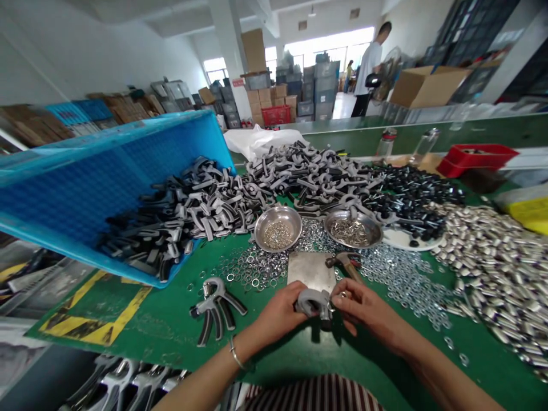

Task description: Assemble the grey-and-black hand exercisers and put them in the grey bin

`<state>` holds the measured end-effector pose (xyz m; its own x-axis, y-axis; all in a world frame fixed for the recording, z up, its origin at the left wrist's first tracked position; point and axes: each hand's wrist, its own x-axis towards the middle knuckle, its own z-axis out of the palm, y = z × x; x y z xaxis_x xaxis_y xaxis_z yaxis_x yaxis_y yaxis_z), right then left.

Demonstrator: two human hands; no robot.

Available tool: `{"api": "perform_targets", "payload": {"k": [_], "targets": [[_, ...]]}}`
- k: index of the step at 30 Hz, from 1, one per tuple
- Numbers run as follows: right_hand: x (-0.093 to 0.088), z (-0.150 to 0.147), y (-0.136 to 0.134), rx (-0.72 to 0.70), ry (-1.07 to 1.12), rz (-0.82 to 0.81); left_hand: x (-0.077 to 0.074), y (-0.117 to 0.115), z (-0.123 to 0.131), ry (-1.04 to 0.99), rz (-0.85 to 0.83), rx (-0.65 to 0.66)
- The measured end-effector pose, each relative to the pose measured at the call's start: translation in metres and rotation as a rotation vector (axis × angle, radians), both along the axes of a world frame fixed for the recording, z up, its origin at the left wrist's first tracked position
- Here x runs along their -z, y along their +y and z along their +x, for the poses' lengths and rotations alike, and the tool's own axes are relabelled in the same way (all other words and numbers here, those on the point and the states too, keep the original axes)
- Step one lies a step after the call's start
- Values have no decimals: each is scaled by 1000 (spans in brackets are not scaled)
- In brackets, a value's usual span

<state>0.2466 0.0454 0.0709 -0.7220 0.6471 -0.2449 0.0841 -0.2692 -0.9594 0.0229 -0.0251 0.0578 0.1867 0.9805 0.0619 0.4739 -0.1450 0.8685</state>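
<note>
My left hand (287, 305) is closed around a grey hand gripper part (311, 298) with a curved hook and a black knob at its lower end. My right hand (357, 302) pinches at the part's right side; what lies between its fingertips is too small to make out. Just beyond both hands is a square metal plate (310, 268), and a hammer (345, 265) rests by its right edge. Left of my left hand, a hand gripper (218, 305) with a coil spring lies on the green table (171, 325), along with another handle beside it.
A blue crate (107, 154) on its side spills grey-black handles (222, 200). Two metal bowls (278, 228) of small parts stand among loose washers (398, 271). Black knobbed bolts (411, 194) and silver cylinders (492, 257) are heaped right. A person (368, 65) stands in the background.
</note>
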Motion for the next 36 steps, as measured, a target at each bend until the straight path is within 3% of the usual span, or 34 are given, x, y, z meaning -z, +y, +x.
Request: {"api": "perform_targets", "payload": {"k": [9,15,17,22,25,28,32,34,36], "targets": [[3,-7,-6,-11,-32,83,0,-9,-10,53,107,135],[-2,-4,-18,-20,5,-93,7,-21,-10,184,198,167],[-2,1,-19,-40,-80,49,13,-25,-7,181,193,168],[3,13,-18,8,-285,747,22,-32,8,86,143,93],[8,16,-19,60,-293,843,12,-33,12,22,74,79],[9,12,-21,235,-243,742,-4,-32,4,-127,-25,85],[7,-5,-25,456,3,237,-14,-30,-10,-458,-223,11],[9,-14,-27,420,96,-44,-11,-28,-11,-575,-247,-120],[13,-19,-29,296,96,-237,-7,-25,-6,-634,-231,-220]]}}
